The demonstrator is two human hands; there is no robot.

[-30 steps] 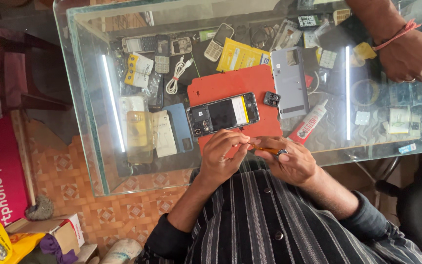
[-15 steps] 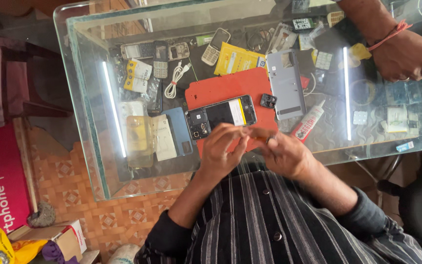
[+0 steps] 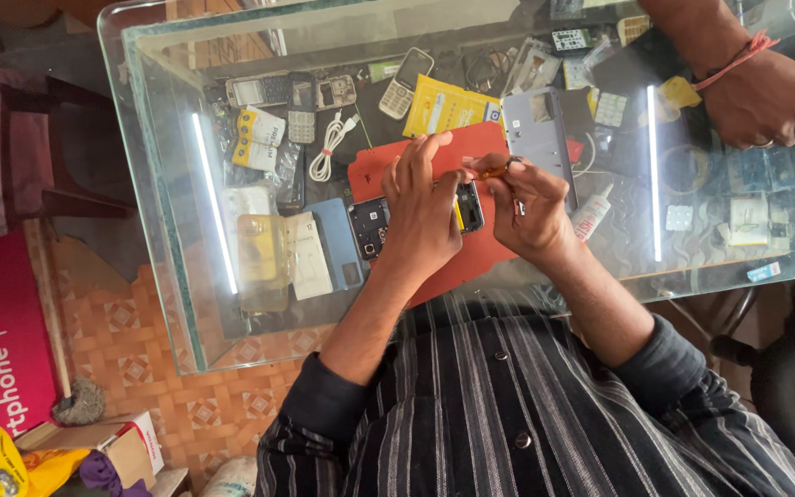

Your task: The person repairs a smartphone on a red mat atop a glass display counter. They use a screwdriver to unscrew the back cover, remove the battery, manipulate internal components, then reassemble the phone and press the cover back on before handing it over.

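An opened black phone with its back off lies on a red mat on a glass counter. My left hand lies flat across the phone, pressing it down and hiding its middle. My right hand grips a small orange-handled screwdriver, its tip pointing toward the right end of the phone.
Another person's hand with a red wrist thread rests on the counter at the upper right. Under and on the glass lie old phones, a white cable, yellow packets, a grey phone cover and a small glue tube. A cardboard box sits on the tiled floor.
Both hands have moved from the counter's near edge up onto the phone. My left hand now covers it and my right hand brings the screwdriver to its end.
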